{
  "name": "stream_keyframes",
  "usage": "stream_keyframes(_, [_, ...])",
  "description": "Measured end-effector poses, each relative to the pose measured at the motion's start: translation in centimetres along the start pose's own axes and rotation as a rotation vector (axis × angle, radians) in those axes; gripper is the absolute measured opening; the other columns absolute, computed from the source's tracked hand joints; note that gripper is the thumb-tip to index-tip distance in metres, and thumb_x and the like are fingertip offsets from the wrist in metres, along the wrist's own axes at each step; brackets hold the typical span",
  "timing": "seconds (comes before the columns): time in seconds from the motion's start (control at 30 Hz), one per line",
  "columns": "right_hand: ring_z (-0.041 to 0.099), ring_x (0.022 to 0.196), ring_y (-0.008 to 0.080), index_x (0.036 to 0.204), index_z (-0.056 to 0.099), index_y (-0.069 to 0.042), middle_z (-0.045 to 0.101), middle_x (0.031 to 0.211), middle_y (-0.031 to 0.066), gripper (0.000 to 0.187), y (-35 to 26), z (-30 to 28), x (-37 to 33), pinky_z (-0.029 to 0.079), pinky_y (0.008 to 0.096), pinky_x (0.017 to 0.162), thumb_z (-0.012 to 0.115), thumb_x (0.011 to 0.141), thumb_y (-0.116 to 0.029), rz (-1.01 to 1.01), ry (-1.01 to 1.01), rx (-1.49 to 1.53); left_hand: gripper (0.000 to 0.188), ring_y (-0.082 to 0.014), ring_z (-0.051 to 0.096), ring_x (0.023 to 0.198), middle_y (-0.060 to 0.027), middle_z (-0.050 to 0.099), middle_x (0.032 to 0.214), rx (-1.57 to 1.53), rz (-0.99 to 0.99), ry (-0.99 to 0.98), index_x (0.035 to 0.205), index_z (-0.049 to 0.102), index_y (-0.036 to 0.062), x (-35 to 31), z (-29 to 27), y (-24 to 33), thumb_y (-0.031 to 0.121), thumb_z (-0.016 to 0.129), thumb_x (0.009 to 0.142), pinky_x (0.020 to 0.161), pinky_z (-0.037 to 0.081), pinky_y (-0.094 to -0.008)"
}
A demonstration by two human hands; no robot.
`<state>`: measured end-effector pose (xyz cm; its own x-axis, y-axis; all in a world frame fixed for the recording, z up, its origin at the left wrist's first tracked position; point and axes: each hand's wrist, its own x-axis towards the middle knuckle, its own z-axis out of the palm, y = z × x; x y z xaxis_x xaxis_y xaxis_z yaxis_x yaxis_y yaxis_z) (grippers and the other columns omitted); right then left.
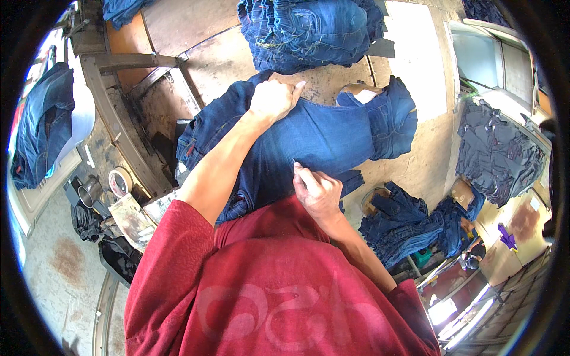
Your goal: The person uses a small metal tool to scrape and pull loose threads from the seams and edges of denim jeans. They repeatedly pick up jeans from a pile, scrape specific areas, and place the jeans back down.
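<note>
A pair of dark blue jeans lies spread across a worn wooden table in front of me. My left hand presses down on the far edge of the jeans, fingers curled over the fabric. My right hand pinches the near edge of the same jeans between thumb and fingers. The waist end lies folded over to the right. My red shirt fills the lower part of the view.
A stack of folded jeans sits at the table's far side. More jeans hang at the left, lie heaped at lower right, and a darker pile lies at right. A tape roll and a metal cup sit lower left.
</note>
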<state>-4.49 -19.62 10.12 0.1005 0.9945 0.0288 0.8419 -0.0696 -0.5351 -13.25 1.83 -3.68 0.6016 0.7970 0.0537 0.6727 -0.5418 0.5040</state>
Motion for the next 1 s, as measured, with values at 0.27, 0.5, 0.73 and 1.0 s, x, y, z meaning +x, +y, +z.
stream_keyframes(0.27, [0.069,0.056,0.0222,0.104,0.076,-0.011,0.07,0.069,0.0045,0.017,-0.2,-0.2,0.0,0.055,0.0381,0.051,0.08,0.088,-0.007,0.009,0.06,0.036,0.055,-0.0369,0.07,0.053,-0.0195,0.068,0.059,-0.04,0.034,0.066,0.067,0.077,0.0085,-0.3,0.3,-0.2,0.045,0.066,0.107,0.052,0.058,-0.0468])
stream_keyframes(0.5, [0.07,0.057,0.0226,0.102,0.075,-0.011,0.07,0.069,0.0042,0.014,-0.1,-0.5,0.1,0.056,0.0376,0.051,0.079,0.089,-0.008,0.03,0.022,0.049,0.053,-0.0383,0.07,0.053,-0.0214,0.067,0.059,-0.047,-0.007,-0.008,0.069,0.078,0.0089,-0.1,0.4,-0.4,0.044,0.066,0.107,0.052,0.058,-0.0465])
stream_keyframes(0.73, [0.07,0.056,0.024,0.1,0.074,-0.014,0.07,0.068,0.007,0.009,-0.4,-0.3,0.2,0.055,0.0406,0.051,0.079,0.094,-0.011,0.113,-0.041,-0.027,0.056,-0.0375,0.069,0.05,-0.0201,0.065,0.055,-0.001,0.052,0.081,0.062,0.073,0.0091,-0.5,1.1,-0.4,0.043,0.068,0.106,0.051,0.057,-0.0476])
stream_keyframes(1.0, [0.075,0.081,0.0316,0.119,0.066,-0.006,0.078,0.098,0.0111,0.021,2.0,-3.4,1.1,0.059,0.0414,0.071,0.075,0.1,-0.006,0.363,0.142,0.285,0.056,-0.0412,0.065,0.115,-0.0224,0.069,0.12,0.059,-0.386,0.238,0.116,0.068,0.0037,-6.3,-13.5,3.0,0.046,0.091,0.087,0.1,0.05,-0.0528])
